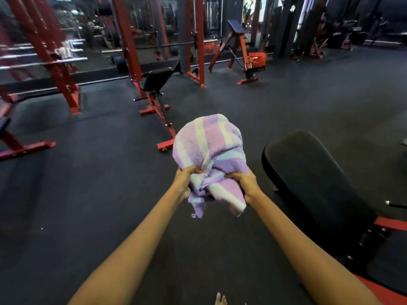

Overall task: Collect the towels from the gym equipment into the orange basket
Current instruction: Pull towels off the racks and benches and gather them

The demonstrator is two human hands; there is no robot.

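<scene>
Towel (211,155) in hand is the state of things in the head view: you hold the purple-and-white striped bundle out in front of you with both arms extended. Your left hand (184,183) is closed on the bunched lower edge from one side, and your right hand (245,183) is closed on it from the other, fingers buried in the folds. The bulk of the cloth puffs up beyond your knuckles, and a loose corner hangs below them toward you.

I judge this the carrying step: one towel is gathered, not yet dropped off. The orange basket (257,60) sits on the floor well beyond your hands and a little to the right, just beside a red incline bench (236,49). The next move calls for walking the bundle across the open floor to it, keeping the hanging corner clear of your feet, then releasing over the rim.

Another pale cloth (65,50) appears to hang on the red rack (55,62) far off to the left of your hands; it is blurred, so I cannot say for sure it is a towel.

The floor (88,183) is dark rubber matting, bare between you and the basket. A black padded bench (308,183) stands just to the right of your right hand. Another bench on a red frame (157,89) stands ahead, to the left of your path.
</scene>
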